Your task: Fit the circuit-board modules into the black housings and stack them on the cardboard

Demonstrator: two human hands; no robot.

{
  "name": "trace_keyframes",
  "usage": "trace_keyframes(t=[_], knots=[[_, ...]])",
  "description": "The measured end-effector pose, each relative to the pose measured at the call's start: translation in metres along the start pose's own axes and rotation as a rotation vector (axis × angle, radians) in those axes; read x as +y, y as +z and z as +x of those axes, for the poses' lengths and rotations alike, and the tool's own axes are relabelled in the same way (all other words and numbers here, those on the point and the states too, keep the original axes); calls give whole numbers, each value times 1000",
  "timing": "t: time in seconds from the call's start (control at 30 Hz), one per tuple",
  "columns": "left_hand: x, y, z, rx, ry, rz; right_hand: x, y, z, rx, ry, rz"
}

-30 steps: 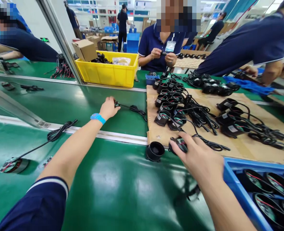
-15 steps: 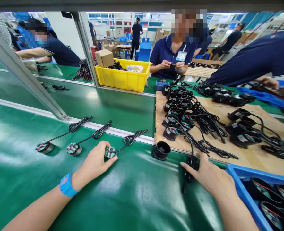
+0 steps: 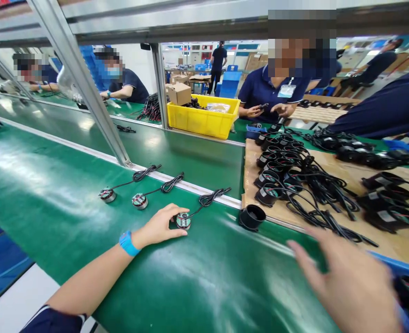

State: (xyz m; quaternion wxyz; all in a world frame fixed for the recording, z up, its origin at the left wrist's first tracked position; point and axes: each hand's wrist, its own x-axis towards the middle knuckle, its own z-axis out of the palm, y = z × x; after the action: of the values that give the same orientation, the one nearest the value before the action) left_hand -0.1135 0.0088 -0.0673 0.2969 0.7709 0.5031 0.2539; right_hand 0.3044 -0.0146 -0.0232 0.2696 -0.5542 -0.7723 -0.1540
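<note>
My left hand (image 3: 164, 225) has its thumb and fingers around the left side of a small round motor (image 3: 183, 221) with a green circuit board, which stands on the green mat. A coiled black cable (image 3: 211, 198) runs from it to the white strip. Two similar motors (image 3: 140, 201) (image 3: 107, 194) with cables stand farther left. Right of the held motor is a black round housing (image 3: 252, 217), its opening upward. My right hand (image 3: 346, 277), blurred, is over the mat at the right with fingers apart and nothing in it.
Black housings with cables (image 3: 268, 194) cover a cardboard sheet (image 3: 251, 169) at the right. A blue bin (image 3: 381, 258) is partly behind my right hand. Beyond stand a yellow bin (image 3: 202, 121) and a metal post (image 3: 86, 85). A person (image 3: 277, 92) across the bench handles a small part.
My right hand has let go of the black bundled part, which is no longer in sight, and moved right. My left hand stays at the motor. The view has swung left.
</note>
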Motion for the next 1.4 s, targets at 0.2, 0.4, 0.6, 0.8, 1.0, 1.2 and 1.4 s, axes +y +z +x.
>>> trace_keyframes(t=[0.2, 0.4, 0.6, 0.8, 1.0, 1.2, 1.4], knots=[[14, 17, -12, -27, 26, -60, -99, 48, -27, -278, -212, 270], [16, 33, -10, 38, 60, -53, -126, 114, 50, -293, -236, 197], [16, 32, -23, 36, 154, -33, -124, 97, 31, -305, -394, 185], [40, 75, -26, -102, 247, -152, -107, 17, -67, -286, -230, -55], [58, 112, 26, -214, 207, -363, -79, -15, -111, -321, -31, -48], [70, 130, 128, -43, 153, -323, -104, -8, -108, -308, 37, 236], [77, 132, 118, 6, 87, -267, -111, -5, -112, -283, 51, 303]])
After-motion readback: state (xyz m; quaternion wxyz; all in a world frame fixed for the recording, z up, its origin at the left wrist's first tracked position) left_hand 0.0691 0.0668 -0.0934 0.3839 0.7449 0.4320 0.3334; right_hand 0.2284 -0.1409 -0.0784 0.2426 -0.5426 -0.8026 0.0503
